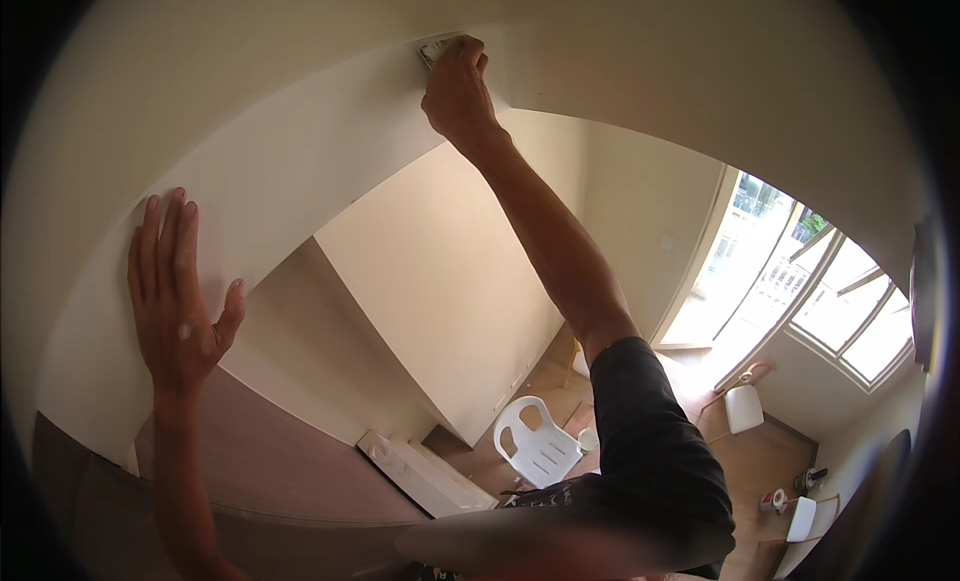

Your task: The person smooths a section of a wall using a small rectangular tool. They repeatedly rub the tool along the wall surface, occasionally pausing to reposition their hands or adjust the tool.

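My left hand [172, 301] lies flat against the pale wall band [290, 151], fingers stretched upward and thumb apart. A whitish spot shows on the back of it. High up, my right hand [463, 91] is closed round a small flat rectangular tool [434, 51] with a grey-white, streaked face. That tool rests where the wall band meets the ceiling [250, 51], close to a corner. My fingers cover most of it, so its exact kind cannot be made out.
Far below stands a white plastic chair [538, 443] on the wooden floor. Beside a bright glazed door [745, 261] and window is a chair with a white seat [743, 409]. Another chair [802, 519] and some cans [773, 500] stand at lower right. A long pale box-like ledge [425, 476] lies below.
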A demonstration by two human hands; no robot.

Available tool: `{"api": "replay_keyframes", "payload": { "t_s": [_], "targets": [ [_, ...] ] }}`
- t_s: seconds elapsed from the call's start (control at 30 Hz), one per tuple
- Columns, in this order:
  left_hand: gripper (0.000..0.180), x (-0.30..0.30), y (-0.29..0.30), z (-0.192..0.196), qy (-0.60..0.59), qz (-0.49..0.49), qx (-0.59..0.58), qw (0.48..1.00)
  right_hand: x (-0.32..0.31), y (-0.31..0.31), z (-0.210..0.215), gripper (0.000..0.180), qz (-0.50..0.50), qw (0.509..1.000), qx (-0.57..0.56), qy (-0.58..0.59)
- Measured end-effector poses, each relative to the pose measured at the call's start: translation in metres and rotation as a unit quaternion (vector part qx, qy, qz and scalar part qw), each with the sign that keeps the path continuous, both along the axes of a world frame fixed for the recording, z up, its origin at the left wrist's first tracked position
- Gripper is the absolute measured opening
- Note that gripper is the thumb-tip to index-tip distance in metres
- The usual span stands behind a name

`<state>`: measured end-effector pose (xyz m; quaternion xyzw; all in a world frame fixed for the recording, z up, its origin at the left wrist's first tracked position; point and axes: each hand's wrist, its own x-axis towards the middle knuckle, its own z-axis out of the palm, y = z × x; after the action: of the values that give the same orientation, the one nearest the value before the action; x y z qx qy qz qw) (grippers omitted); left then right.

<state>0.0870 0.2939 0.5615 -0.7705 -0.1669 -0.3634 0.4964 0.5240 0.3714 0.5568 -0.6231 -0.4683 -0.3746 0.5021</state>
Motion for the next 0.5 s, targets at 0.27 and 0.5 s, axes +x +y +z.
{"api": "replay_keyframes", "payload": {
  "t_s": [0.27,0.5],
  "targets": [
    [0.073,0.007,0.013,-0.004,0.034,0.027,0.009,0.999,0.028,-0.003,0.012,0.04,-0.244,0.937,-0.219,-0.122],
    [0.072,0.022,0.023,0.004,0.115,0.032,0.03,0.992,0.079,0.052,0.008,0.046,-0.3,0.947,-0.059,-0.095]
  ]
}}
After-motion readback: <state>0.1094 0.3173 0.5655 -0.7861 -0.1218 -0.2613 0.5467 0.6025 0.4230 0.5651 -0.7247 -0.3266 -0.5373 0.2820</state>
